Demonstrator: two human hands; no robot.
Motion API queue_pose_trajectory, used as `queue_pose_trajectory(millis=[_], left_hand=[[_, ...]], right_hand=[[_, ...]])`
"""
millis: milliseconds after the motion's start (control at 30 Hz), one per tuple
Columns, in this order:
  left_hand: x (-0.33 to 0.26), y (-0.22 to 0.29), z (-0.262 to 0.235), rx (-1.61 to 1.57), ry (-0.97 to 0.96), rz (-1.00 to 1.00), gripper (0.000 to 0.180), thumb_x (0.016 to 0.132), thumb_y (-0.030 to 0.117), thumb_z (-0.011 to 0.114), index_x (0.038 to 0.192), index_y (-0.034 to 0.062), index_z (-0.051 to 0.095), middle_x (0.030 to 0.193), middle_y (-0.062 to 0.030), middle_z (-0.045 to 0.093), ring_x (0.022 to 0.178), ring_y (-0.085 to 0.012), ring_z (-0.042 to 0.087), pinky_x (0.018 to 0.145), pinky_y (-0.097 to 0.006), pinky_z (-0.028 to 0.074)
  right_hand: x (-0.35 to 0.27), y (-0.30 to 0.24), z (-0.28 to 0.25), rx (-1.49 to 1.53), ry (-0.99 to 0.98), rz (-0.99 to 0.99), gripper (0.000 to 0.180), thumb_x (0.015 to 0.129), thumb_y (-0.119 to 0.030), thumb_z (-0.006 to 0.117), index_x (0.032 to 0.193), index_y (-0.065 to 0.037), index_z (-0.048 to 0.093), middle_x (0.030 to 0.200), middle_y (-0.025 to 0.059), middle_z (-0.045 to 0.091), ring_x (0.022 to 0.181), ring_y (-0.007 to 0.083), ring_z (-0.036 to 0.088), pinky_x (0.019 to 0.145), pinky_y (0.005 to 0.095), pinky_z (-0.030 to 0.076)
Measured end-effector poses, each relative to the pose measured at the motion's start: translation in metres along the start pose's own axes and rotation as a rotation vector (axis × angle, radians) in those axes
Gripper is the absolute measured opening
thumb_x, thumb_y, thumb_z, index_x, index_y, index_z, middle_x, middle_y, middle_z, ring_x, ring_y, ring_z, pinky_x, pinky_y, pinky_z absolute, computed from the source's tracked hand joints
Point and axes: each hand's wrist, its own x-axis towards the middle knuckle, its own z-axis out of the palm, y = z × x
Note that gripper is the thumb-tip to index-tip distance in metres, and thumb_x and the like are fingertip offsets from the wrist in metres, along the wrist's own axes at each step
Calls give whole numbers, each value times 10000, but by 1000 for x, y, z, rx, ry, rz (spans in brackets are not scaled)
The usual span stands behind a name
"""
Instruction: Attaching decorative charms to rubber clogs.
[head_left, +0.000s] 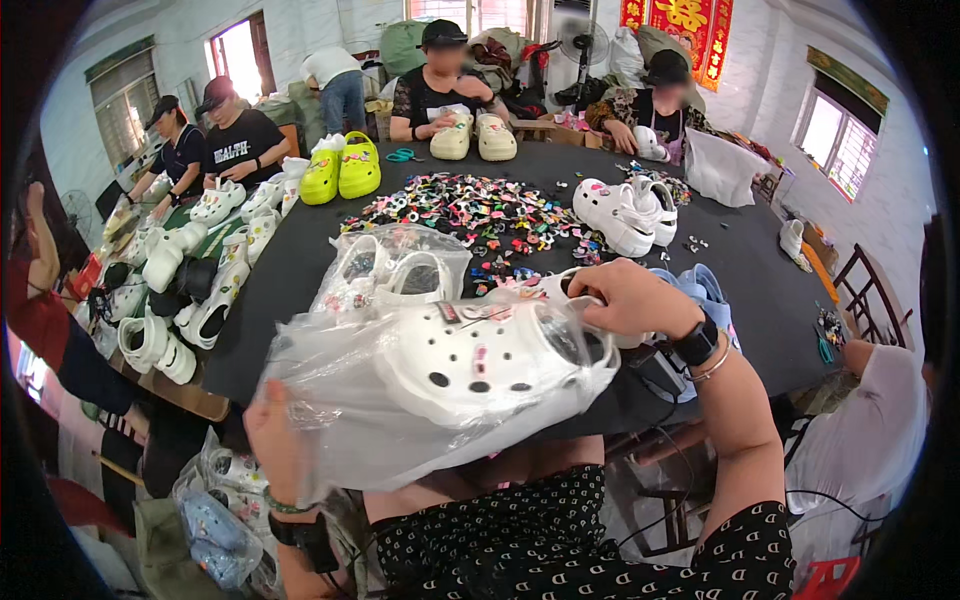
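A white clog (470,360) with holes and small charms on its upper lies inside a clear plastic bag (350,430) in front of me, above the table's near edge. My left hand (275,430) is closed on the bag's left end, slightly blurred. At the clog's heel end, my right hand (635,300) has its fingers curled down over the clog and the edge of the bag. Part of another white shoe shows behind the clog. Just beyond lies a pair of white clogs (415,275) wrapped in clear plastic.
A dark table (290,270) carries a heap of colourful shoe charms (470,215), lime-green clogs (358,165), cream clogs (495,137), white clogs (615,215) and blue clogs (708,290). Several people sit around it. More clogs crowd a surface at the left; bagged pairs (220,540) lie below.
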Motion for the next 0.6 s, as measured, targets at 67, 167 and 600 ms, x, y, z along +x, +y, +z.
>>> queue_pose_trajectory(millis=[67, 167, 600], left_hand=[[8, -13, -17, 44, 394, 508, 413, 982, 356, 572, 1180, -6, 587, 1042, -68, 623, 874, -132, 586, 766, -295, 488], [11, 5, -92, -619, -59, 98, 600, 997, 435, 494, 1381, -15, 393, 1275, -126, 537, 1094, -215, 558, 968, -359, 447], [-23, 82, -29, -232, 625, 181, 624, 1024, 510, 345, 1350, -12, 451, 1312, -169, 543, 1108, -252, 588, 946, -384, 479]], right_hand=[[-8, 18, 1, -1, 139, -63, 284, 745, -146, 603, 1002, -38, 656, 767, 165, 664, 697, 318, 646, 643, 404, 503], [-18, 39, 12, -35, 130, 73, 241, 756, -119, 554, 955, -31, 658, 800, 177, 671, 752, 352, 655, 688, 420, 515], [-19, 21, 44, -131, 590, 180, 83, 829, -93, 503, 819, -61, 579, 711, 160, 630, 708, 364, 636, 637, 473, 484]])
